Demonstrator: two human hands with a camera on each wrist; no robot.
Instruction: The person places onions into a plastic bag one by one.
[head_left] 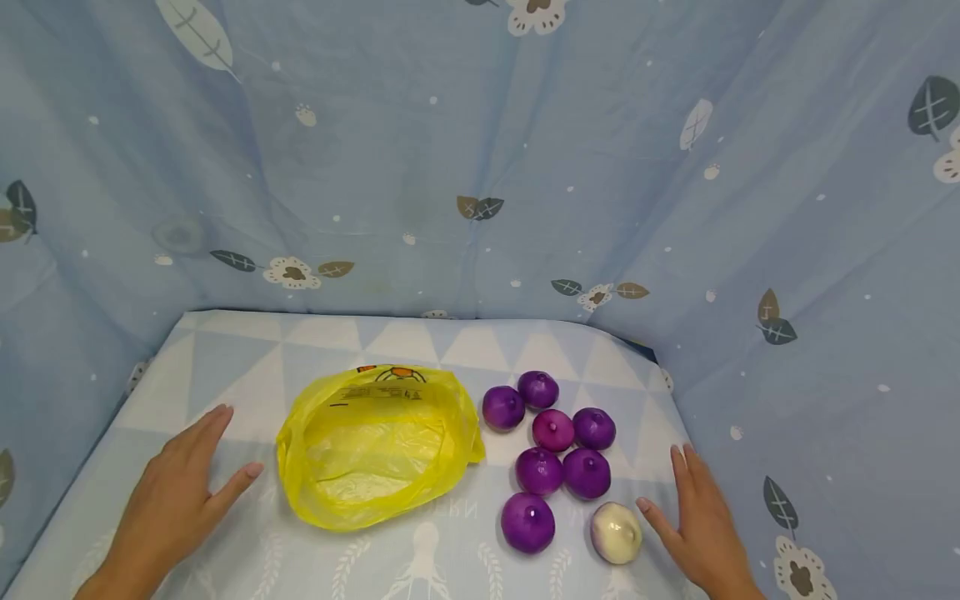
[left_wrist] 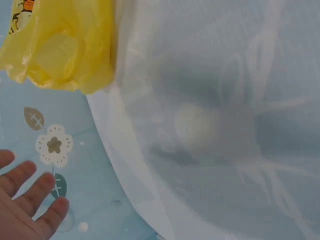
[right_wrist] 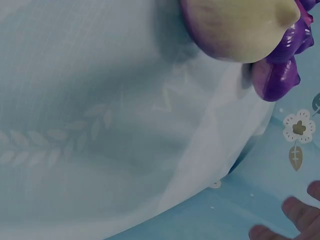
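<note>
Nearest the head camera, two bare hands reach in from the lower edge: the left hand (head_left: 168, 500) beside the bag, the right hand (head_left: 701, 525) beyond the onions. I see them well apart, fingers spread and extended, holding nothing. Between them, on a counter (head_left: 633, 375) covered with pale blue-and-white patterned cloth, sits a translucent yellow plastic bag (head_left: 378, 450), its wide mouth facing up. The left thumb points toward the bag with a clear gap between them; my left wrist view agrees, showing fingers apart from the yellow plastic.

Right of the bag I count seven glossy, round purple onions (head_left: 539, 471) in a loose cluster, one of them pinker than its neighbours. At the front right lies a pale, cream-white onion with a purple flush (head_left: 616, 533). The right thumb is just beside it; I cannot tell for certain whether they touch. My right wrist view shows that pale onion large, with fingertips well below it.

As I judge it, the handling is at a start or a pause: the bag is spread and in place, which looks like the preparation done. I can see no onion inside it; all eight lie outside on the cloth, so every bit of moving them is left, and neither hand has a grip on one.
</note>
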